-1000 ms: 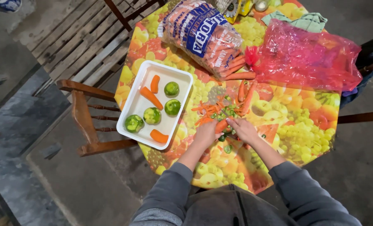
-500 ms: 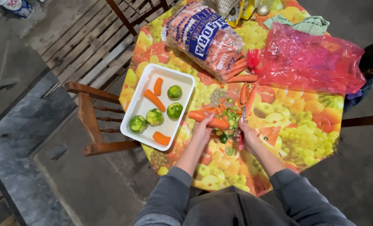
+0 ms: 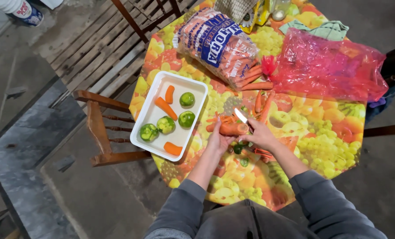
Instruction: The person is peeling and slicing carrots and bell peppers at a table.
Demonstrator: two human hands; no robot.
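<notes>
Left hand (image 3: 218, 140) fingers clamped on carrot (image 3: 231, 129), right hand (image 3: 260, 134) fingers closed around knife (image 3: 241, 115), white tray (image 3: 155, 113) left on surface (image 3: 334, 132)

Carrot (image 3: 231, 129), earlier loose among peelings, now gripped by left hand (image 3: 218, 140) and laid crosswise on table. Right hand (image 3: 260, 134) shifted from green scraps to right of carrot; knife (image 3: 241, 116) now raised in it, blade shown pointing up-left above carrot. Both hands brought closer together.
</notes>
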